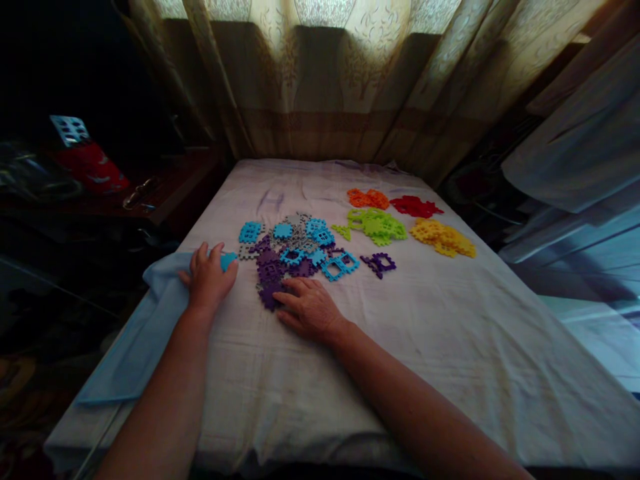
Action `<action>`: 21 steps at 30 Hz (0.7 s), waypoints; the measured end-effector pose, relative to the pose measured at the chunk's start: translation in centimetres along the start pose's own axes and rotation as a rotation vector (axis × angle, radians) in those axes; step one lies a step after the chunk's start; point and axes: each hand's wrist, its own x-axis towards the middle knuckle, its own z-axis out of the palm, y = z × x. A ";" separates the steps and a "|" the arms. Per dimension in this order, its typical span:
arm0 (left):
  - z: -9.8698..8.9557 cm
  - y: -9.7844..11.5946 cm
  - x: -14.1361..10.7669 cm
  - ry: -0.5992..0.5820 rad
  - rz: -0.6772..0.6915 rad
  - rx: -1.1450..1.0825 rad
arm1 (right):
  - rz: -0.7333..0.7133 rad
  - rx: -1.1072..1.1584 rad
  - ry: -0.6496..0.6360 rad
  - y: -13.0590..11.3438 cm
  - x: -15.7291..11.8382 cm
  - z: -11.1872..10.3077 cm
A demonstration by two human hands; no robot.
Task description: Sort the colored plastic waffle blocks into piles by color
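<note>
My left hand [207, 279] is at the left side of the bed-like surface, over the edge of a folded light-blue cloth [160, 320]. Between its thumb and fingers sits a blue interlocking plastic piece [229, 259], partly hidden by the hand. My right hand [311, 309] lies palm down with fingers stretched out, its fingertips touching a purple interlocking piece [269, 295] at the near end of a mixed pile. Blue pieces [283, 231], grey pieces [296, 219] and purple pieces [267, 257] overlap in that pile.
Sorted by colour to the right are orange pieces [369, 198], red pieces [414, 206], lime-green pieces [379, 225] and yellow pieces [443, 238]. A loose purple piece [384, 262] lies below the green ones. Curtains [320, 87] hang behind; a dark cabinet [175, 190] stands left.
</note>
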 end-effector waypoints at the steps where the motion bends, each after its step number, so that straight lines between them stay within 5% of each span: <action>1: 0.3 0.0 -0.1 -0.040 0.007 0.032 | -0.001 0.005 0.002 0.1 0.0 0.0; 13: 2.5 1.4 -1.9 -0.180 0.111 0.153 | 0.026 0.027 0.020 -0.1 0.2 -0.1; 21: 2.5 1.8 -2.0 -0.153 0.141 0.104 | 0.245 -0.060 0.064 -1.7 1.2 0.8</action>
